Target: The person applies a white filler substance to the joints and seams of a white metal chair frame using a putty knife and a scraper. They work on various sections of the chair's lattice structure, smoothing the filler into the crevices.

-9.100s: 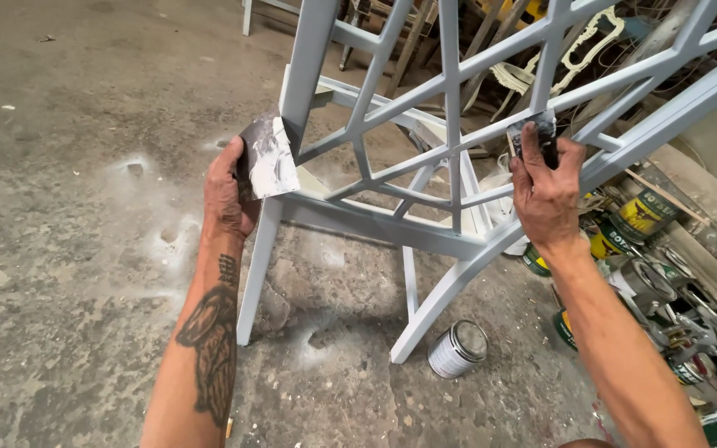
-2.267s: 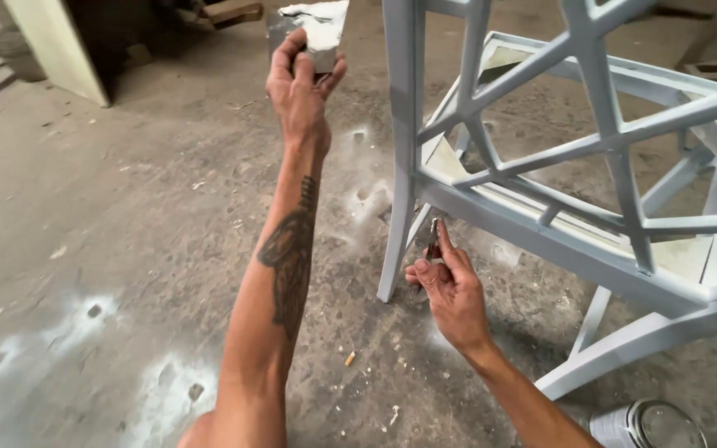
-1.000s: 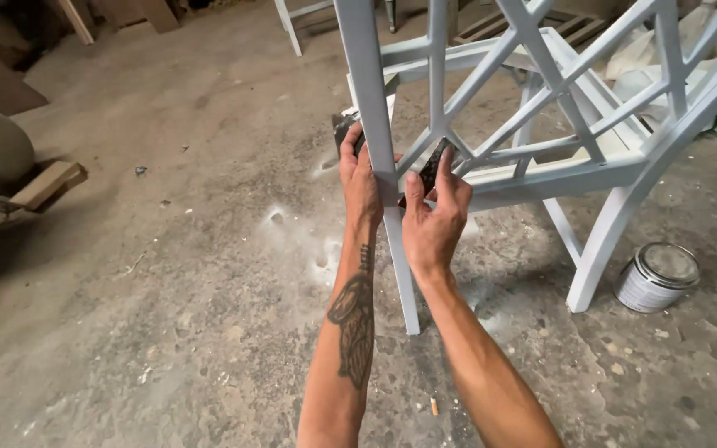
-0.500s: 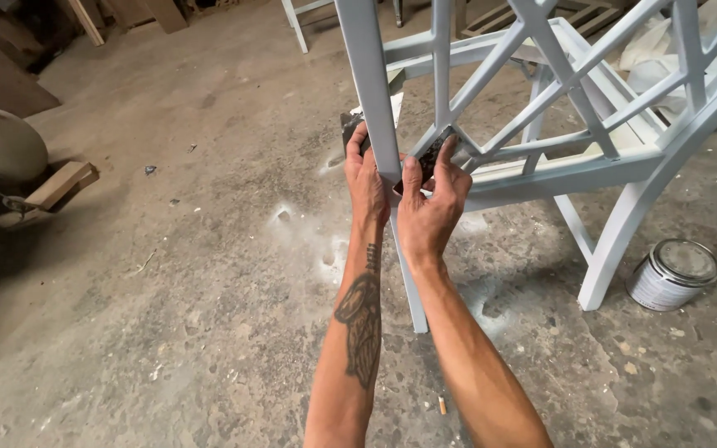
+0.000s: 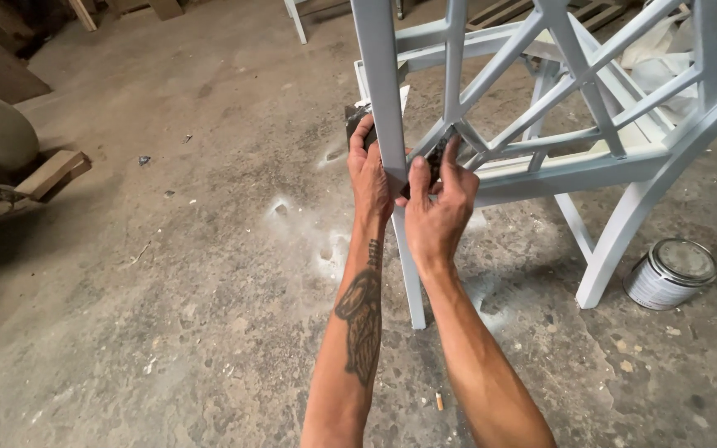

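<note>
Both hands have been closing in on the pale grey chair, and now the left hand is gripping a dark pad behind the upright post while the right hand is pinching a small dark tool just above its fingertips, working the lattice joint.

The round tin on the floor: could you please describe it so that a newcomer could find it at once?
Start from the pale blue-grey lattice chair that both hands grip. Follow its curved leg on the right-hand side down to the concrete floor. Just beside the foot stands a short round tin with a dull metal lid, the only can there.
</note>
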